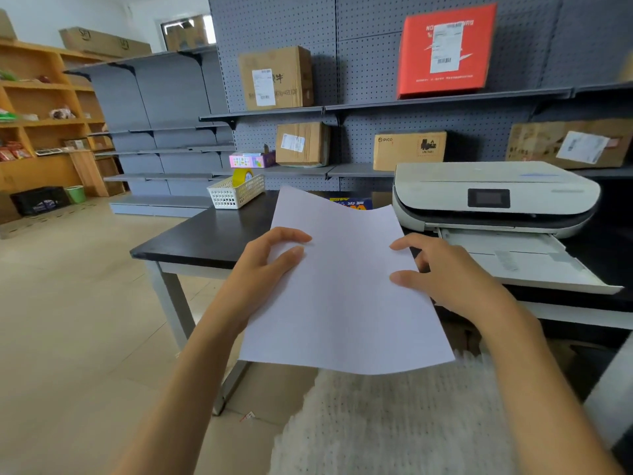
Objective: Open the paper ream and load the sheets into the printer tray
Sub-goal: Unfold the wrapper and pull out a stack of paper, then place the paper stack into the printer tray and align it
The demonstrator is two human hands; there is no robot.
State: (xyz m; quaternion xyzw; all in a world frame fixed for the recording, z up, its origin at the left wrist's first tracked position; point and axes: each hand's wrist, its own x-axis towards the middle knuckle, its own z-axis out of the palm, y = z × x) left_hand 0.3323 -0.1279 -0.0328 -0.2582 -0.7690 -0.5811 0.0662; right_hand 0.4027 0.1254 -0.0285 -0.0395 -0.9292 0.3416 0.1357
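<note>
Left hand (270, 265), right hand (442, 279) pinch thin, bowed white sheets (342, 289).

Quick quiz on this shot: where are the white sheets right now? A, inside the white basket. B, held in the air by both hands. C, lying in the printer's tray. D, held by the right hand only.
B: the white sheets are gripped by the left hand and the right hand at opposite edges, in front of the table and short of the printer tray.
</note>
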